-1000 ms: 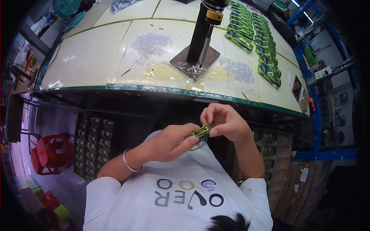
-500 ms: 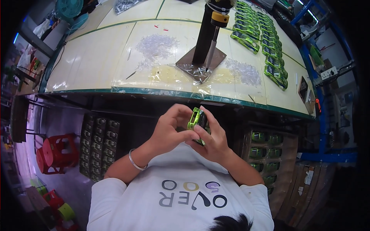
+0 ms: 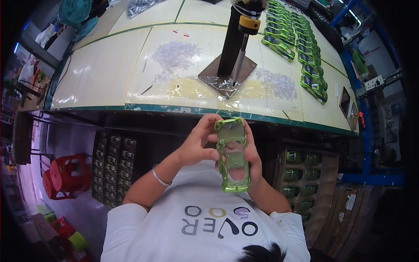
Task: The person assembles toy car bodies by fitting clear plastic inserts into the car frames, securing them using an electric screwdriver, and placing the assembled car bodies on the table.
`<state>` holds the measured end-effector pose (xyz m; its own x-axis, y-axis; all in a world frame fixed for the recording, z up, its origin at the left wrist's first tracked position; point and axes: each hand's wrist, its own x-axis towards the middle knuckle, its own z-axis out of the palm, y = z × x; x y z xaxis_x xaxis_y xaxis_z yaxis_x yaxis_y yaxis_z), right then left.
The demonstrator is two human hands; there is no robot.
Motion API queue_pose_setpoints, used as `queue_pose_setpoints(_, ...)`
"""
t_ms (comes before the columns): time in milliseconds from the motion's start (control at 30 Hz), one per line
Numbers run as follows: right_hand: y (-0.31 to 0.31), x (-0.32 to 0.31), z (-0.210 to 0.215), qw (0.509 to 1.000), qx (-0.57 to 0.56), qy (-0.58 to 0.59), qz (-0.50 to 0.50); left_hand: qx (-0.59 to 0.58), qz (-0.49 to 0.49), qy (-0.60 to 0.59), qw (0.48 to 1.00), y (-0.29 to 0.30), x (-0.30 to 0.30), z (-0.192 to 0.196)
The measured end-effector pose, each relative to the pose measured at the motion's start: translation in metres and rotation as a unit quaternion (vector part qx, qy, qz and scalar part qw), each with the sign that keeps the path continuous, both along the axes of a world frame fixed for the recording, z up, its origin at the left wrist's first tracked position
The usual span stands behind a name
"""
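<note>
A green toy car body shell point(image 3: 235, 160) stands on end in front of my chest, its hollow, partly see-through underside turned up toward me. My left hand point(image 3: 201, 142) grips its left side, with the thumb against the edge and fingers partly behind it. Along the right edge, my right hand point(image 3: 254, 158) is wrapped round the shell, most of its fingers hidden behind. Both hands are just off the near edge of the table point(image 3: 109, 83).
A dark post point(image 3: 227, 52) on a metal plate carries a pen-shaped tool point(image 3: 239, 67). Clear plastic scraps point(image 3: 176, 54) lie beside it. Rows of green car shells point(image 3: 312, 83) line the right. Trays of shells point(image 3: 114, 166) flank me below, near red stools point(image 3: 67, 174).
The car shell has been turned from a side-on tilt to lengthwise, its hollow underside now showing. My right hand has shifted to its right edge, the left staying on the other side.
</note>
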<state>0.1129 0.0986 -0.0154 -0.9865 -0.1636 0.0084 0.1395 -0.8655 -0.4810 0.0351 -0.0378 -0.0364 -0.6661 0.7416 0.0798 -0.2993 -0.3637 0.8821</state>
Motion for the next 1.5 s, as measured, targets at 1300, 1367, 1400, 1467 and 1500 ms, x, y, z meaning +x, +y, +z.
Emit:
queue_pose_setpoints(1300, 0.012, -0.056, 0.026, 0.996, -0.011, -0.057, -0.074, 0.014, 0.013, -0.039, 0.999, 0.041, -0.043, 0.035)
queue_pose_setpoints(1367, 0.015, -0.057, 0.020, 0.995, -0.011, -0.062, -0.075, 0.010, 0.003, -0.026, 1.000, 0.041, -0.043, 0.036)
queue_pose_setpoints(1400, 0.016, -0.057, 0.019, 0.995, -0.011, -0.068, -0.076, 0.011, 0.001, -0.034, 0.999, 0.041, -0.042, 0.037)
queue_pose_setpoints(1467, 0.018, -0.057, 0.017, 0.994, 0.000, -0.074, -0.083, 0.013, 0.000, -0.041, 0.999, 0.044, -0.040, 0.037)
queue_pose_setpoints(1500, 0.019, -0.058, 0.017, 0.993, 0.010, -0.081, -0.090, 0.014, 0.013, -0.036, 0.999, 0.045, -0.039, 0.035)
